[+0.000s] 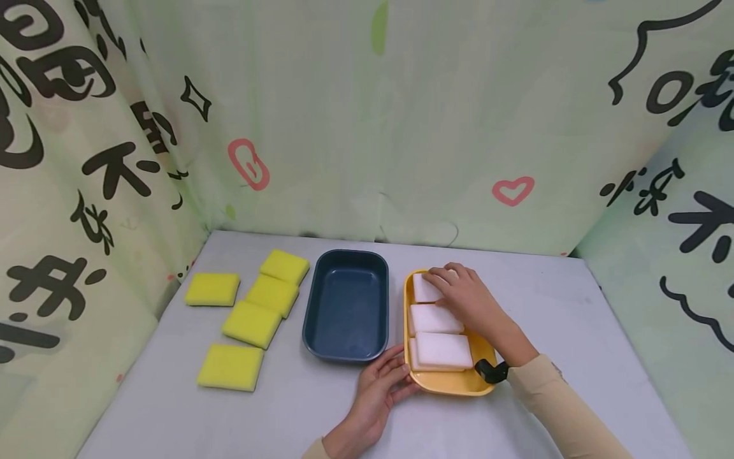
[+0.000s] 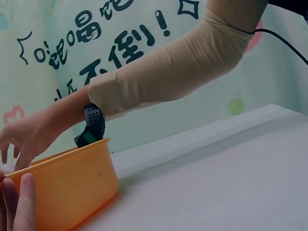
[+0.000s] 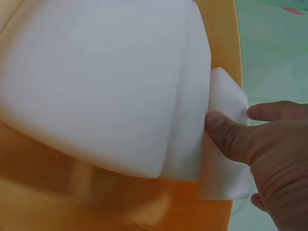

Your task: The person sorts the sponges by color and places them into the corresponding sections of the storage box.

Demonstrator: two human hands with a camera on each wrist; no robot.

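A yellow plastic tub (image 1: 450, 384) holds white sponges (image 1: 444, 349) in a row, some stacked. My right hand (image 1: 467, 296) reaches over the tub's far end. It pinches the farthest white sponge (image 3: 226, 168), the thumb on the near side and the fingers on the other, as the right wrist view shows. My left hand (image 1: 378, 392) rests against the tub's near left corner. In the left wrist view its straight fingers (image 2: 26, 199) lie on the outer wall, tips by the rim.
An empty dark blue tub (image 1: 346, 354) stands left of the yellow one. Several yellow sponges (image 1: 230, 368) lie farther left, some overlapping. Printed curtains (image 1: 367, 127) hang behind and beside the white table (image 1: 275, 427). A black band (image 2: 93, 126) circles the right wrist.
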